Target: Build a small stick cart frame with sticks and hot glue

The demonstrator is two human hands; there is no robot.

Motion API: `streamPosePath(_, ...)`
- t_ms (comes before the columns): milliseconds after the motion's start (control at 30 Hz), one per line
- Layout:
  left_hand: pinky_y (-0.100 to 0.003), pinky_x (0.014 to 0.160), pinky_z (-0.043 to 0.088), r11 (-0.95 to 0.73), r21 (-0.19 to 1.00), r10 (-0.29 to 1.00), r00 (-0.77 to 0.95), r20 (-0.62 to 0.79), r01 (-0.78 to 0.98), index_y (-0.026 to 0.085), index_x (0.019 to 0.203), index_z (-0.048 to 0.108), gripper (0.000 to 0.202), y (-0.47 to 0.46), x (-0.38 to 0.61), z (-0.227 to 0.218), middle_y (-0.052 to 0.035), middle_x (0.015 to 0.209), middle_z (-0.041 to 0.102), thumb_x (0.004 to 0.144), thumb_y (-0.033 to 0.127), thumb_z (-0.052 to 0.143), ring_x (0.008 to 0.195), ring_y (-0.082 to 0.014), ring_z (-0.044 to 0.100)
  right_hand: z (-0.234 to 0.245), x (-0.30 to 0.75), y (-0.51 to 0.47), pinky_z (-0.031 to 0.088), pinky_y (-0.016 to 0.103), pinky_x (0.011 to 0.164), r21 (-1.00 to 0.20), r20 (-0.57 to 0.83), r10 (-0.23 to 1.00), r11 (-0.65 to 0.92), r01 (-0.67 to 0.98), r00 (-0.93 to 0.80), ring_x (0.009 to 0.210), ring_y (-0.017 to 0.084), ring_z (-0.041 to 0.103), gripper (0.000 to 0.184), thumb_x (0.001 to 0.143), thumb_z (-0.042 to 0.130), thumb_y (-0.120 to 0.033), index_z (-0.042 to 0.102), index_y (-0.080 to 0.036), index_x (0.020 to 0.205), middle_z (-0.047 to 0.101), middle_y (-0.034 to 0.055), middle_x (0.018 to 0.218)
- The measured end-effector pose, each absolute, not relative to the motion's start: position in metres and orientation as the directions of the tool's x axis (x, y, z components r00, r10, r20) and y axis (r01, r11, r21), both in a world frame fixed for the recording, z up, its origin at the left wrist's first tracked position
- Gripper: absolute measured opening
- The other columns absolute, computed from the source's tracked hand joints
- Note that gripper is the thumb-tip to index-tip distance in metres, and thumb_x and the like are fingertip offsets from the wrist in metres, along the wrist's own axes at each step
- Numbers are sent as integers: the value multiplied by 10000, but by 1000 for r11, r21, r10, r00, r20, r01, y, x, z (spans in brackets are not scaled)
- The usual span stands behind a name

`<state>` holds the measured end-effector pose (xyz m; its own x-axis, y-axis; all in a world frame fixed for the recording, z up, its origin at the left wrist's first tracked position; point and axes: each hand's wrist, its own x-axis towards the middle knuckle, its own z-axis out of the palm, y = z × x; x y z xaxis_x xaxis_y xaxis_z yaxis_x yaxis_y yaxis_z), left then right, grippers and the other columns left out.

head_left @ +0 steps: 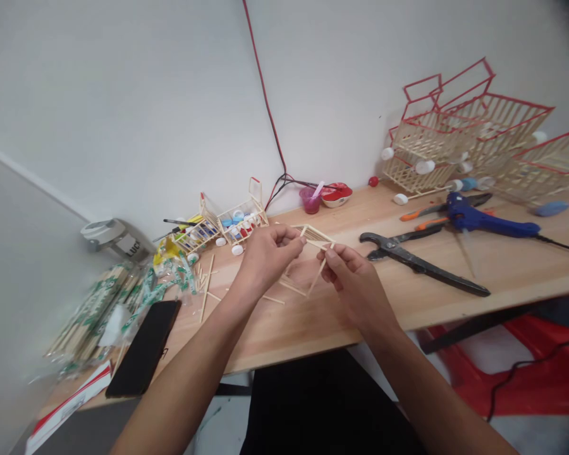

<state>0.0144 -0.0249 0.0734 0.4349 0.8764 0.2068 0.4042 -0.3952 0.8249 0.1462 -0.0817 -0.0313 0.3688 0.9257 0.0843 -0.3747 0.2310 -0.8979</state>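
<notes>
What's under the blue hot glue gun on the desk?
Two orange plastic handles run beneath the blue hot glue gun, with a dark metal tool head showing beyond it, on the light wooden tabletop. The gun covers where they meet, so how they join cannot be seen.

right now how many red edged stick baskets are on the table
3. All sit at the right end of the table: one basket on the left, a second basket beside it, and a third basket cut off by the view's edge. Others may be hidden.
</notes>
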Motion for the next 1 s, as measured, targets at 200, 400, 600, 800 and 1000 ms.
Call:
streamPosePath(200,-207,497,323,-349,877,905,361,225,329,146,683,647,188,-30,13,65,29,569,547,766,314,662,516,-81,447,-28,149,-85,367,260,634,-935,148,920,250,-252,364,664,112,459,202,867,666,-419,723,-226,863,586,-13,759)
streamPosePath(400,-216,537,353,-409,856,891,341,299,317,151,664,615,166,-30,12,65,26,596,547,780,268,631,567,-93,474,-15,150,-87,364,277,635,-965,185,908,240,-105,376,647,127,473,202,873,646,-405,725,-219,878,548,-22,673)
streamPosePath(600,-223,557,369,-457,839,874,321,364,294,163,654,599,176,-30,9,61,28,611,557,805,253,610,580,-97,479,-7,149,-87,384,285,639,-963,210,907,257,-85,364,635,127,484,196,873,644,-394,720,-215,851,564,-19,673)
streamPosePath(800,-226,566,386,-425,872,879,343,332,243,162,688,627,166,-30,7,54,25,615,580,815,269,617,574,-99,498,-11,147,-83,405,281,612,-950,162,908,250,-188,386,606,118,497,184,855,670,-394,723,-218,864,591,-16,692)
streamPosePath(1000,-242,656,458,-379,900,884,374,282,216,157,783,701,89,-31,3,52,-17,751,705,787,206,626,696,-131,622,-17,146,-78,422,278,630,-929,132,898,260,-264,421,623,110,503,160,845,686,-372,736,-223,876,631,0,768)
